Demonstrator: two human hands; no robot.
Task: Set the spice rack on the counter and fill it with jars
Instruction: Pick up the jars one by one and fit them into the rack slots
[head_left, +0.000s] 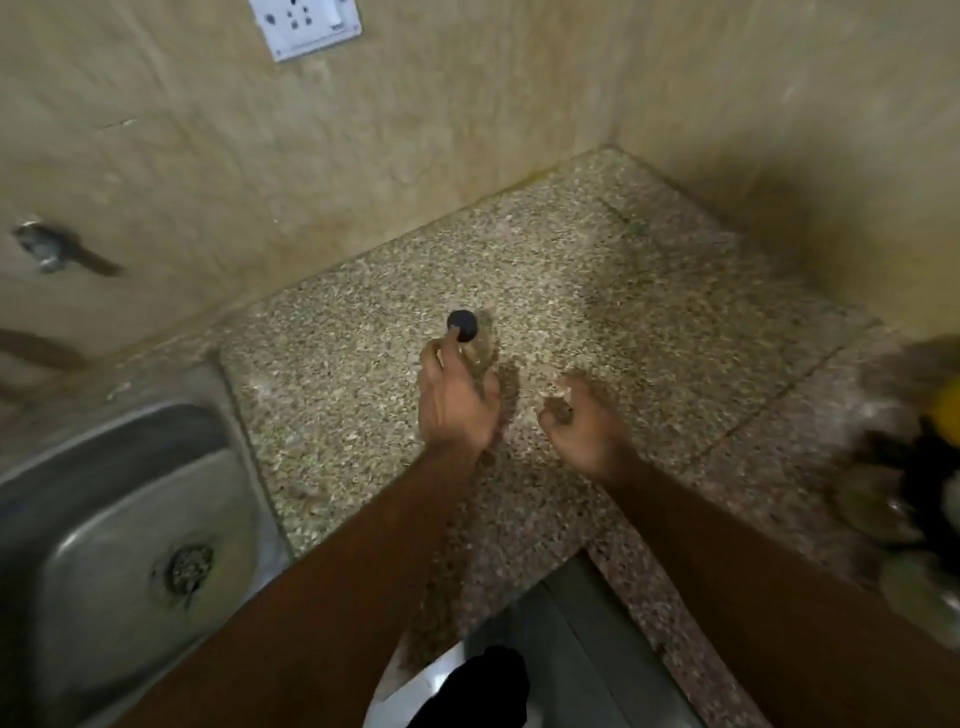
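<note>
A clear jar with a black lid stands on the speckled counter in the middle of the view. My left hand is wrapped around the jar's body, one finger up at the lid. My right hand hovers just to the right of it, fingers curled and apart, with nothing in it. The picture is blurred by motion. No spice rack shows in the frame.
A steel sink lies at the left, with a tap fitting on the wall above. A white socket plate is high on the tiled wall. Blurred dark and yellow objects crowd the counter's right edge.
</note>
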